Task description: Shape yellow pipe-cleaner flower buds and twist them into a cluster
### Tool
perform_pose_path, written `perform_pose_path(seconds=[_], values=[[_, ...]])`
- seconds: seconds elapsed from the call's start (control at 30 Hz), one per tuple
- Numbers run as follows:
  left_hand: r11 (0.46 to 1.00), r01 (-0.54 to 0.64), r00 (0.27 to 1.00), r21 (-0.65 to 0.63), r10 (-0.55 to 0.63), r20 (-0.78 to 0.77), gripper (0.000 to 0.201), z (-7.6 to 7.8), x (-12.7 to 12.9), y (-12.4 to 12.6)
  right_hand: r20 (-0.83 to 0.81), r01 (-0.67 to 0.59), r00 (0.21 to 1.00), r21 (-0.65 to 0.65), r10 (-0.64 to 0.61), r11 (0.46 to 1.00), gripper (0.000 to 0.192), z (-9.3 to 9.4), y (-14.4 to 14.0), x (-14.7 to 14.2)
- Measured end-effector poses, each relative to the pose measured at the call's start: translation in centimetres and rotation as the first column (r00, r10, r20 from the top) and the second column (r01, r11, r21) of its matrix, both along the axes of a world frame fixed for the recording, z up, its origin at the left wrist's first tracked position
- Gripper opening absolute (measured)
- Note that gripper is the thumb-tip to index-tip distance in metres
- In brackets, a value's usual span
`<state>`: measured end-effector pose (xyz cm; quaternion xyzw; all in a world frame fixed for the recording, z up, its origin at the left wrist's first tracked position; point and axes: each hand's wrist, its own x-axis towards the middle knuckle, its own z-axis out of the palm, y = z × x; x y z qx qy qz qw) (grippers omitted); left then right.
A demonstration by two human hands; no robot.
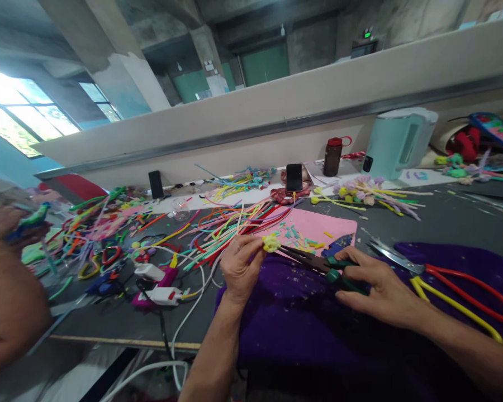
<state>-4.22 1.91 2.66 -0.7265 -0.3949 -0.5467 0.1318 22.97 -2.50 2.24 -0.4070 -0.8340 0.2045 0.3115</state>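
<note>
My left hand pinches a small yellow fuzzy flower between thumb and fingertips. My right hand grips a pair of long-nose pliers by its dark green handles. The plier tips point left and reach the flower; whether the jaws bite on it I cannot make out. Behind both hands a pink sheet carries short cut bits of teal and yellow pipe cleaner. Long coloured pipe cleaners lie in a bundle just beyond my left hand.
Large scissors with red and yellow handles rest on purple cloth at right. Left of my arm are a power strip and white cables. A phone, bottle and kettle stand behind. Another person's arm is far left.
</note>
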Motion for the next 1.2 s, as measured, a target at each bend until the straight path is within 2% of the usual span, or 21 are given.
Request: perform_pose_path(seconds=[0.33, 0.5, 1.2], values=[[1.0, 0.009, 1.0, 0.0, -0.009, -0.007, 0.012, 0.08, 0.03, 0.05, -0.01, -0.049, 0.999, -0.013, 0.049, 0.999, 0.021, -0.1, 0.07, 0.05], [1.0, 0.02, 1.0, -0.009, -0.02, -0.013, 0.013, 0.07, -0.07, 0.13, -0.021, -0.078, 0.997, -0.009, 0.077, 0.997, 0.019, -0.16, 0.05, 0.06], [0.999, 0.05, 0.998, -0.009, -0.051, -0.033, 0.018, -0.13, -0.19, 0.21, 0.026, -0.004, 1.0, -0.028, 0.005, 1.0, 0.019, -0.22, -0.11, 0.1]])
